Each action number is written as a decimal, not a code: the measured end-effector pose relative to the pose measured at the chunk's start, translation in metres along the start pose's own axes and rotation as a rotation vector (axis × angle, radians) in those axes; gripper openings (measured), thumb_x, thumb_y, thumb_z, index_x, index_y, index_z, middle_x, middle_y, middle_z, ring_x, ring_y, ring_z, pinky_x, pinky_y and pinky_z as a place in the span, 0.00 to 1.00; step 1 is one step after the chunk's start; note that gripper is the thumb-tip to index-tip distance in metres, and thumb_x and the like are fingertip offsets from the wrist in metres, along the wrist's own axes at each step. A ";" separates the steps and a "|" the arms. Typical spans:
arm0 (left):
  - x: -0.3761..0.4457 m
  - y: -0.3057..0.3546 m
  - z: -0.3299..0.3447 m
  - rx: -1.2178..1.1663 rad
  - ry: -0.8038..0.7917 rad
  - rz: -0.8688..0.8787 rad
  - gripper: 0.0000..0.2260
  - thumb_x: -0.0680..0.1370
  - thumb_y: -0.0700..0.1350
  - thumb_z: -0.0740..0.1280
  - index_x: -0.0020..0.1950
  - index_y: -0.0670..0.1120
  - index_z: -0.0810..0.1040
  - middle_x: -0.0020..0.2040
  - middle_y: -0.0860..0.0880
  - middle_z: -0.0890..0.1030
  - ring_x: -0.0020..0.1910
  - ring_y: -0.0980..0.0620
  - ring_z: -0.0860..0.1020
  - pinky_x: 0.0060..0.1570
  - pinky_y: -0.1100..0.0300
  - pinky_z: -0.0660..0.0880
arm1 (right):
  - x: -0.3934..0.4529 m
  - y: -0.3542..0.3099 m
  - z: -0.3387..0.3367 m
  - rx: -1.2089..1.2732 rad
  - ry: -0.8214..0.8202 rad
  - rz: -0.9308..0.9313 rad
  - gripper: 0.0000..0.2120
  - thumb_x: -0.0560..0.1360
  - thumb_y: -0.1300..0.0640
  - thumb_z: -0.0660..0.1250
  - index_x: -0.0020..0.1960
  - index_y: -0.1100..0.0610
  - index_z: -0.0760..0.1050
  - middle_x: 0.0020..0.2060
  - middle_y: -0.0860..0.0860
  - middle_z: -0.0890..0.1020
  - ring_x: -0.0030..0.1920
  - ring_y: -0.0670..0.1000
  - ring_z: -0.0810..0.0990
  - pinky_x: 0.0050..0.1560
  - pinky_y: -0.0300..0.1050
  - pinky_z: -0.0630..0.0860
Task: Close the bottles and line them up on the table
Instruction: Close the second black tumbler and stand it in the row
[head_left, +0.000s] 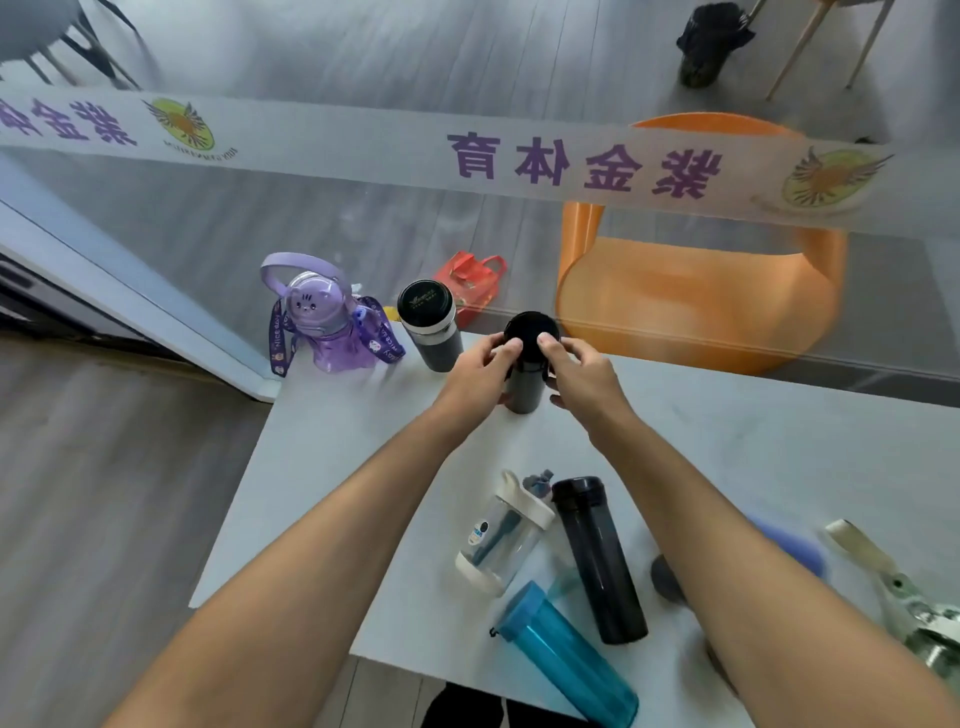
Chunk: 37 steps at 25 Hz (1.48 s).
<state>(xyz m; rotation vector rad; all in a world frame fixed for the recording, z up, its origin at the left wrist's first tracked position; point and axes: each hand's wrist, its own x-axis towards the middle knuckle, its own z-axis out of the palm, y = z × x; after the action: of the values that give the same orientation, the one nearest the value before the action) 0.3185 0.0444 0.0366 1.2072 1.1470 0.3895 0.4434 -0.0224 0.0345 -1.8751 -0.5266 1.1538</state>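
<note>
A black bottle (524, 387) stands upright near the far edge of the white table (322, 467), its black lid on top. My left hand (480, 371) grips its left side and my right hand (582, 371) its right side, fingertips on the lid. To its left stand a grey bottle with a black lid (431, 325) and a purple bottle with a handle and strap (324, 317). Closer to me lie a clear bottle with a white lid (504, 535), a long black bottle (597, 558) and a blue bottle (566, 657).
At the near right lie a round grey cap (665, 577), a blurred blue-purple object (795, 545) and a metal bottle with a pale strap (914, 613). Behind the glass wall with a banner are an orange chair (701, 291) and a red bag (470, 283).
</note>
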 end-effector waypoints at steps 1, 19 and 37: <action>0.007 0.003 0.001 0.005 -0.003 -0.003 0.18 0.81 0.52 0.63 0.69 0.48 0.73 0.60 0.48 0.80 0.61 0.45 0.79 0.56 0.47 0.80 | 0.006 -0.004 -0.001 0.004 0.008 0.000 0.32 0.68 0.31 0.64 0.63 0.50 0.77 0.59 0.52 0.83 0.60 0.55 0.82 0.66 0.60 0.77; 0.037 0.018 -0.004 0.036 -0.065 0.024 0.21 0.82 0.56 0.60 0.72 0.49 0.70 0.64 0.51 0.76 0.63 0.48 0.76 0.56 0.52 0.78 | 0.044 -0.013 -0.001 0.010 0.032 -0.039 0.26 0.76 0.35 0.64 0.64 0.53 0.76 0.59 0.51 0.82 0.61 0.55 0.81 0.66 0.58 0.77; 0.011 -0.029 -0.020 0.174 0.079 0.045 0.22 0.81 0.58 0.57 0.72 0.50 0.69 0.65 0.46 0.76 0.60 0.46 0.76 0.64 0.44 0.75 | 0.008 0.007 0.007 0.014 0.216 0.025 0.25 0.76 0.34 0.57 0.62 0.51 0.71 0.54 0.54 0.81 0.53 0.57 0.79 0.62 0.59 0.77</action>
<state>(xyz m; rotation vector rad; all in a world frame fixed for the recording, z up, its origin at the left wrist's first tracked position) 0.2968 0.0525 0.0080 1.3817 1.2437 0.3802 0.4407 -0.0172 0.0231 -1.9698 -0.3737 0.9531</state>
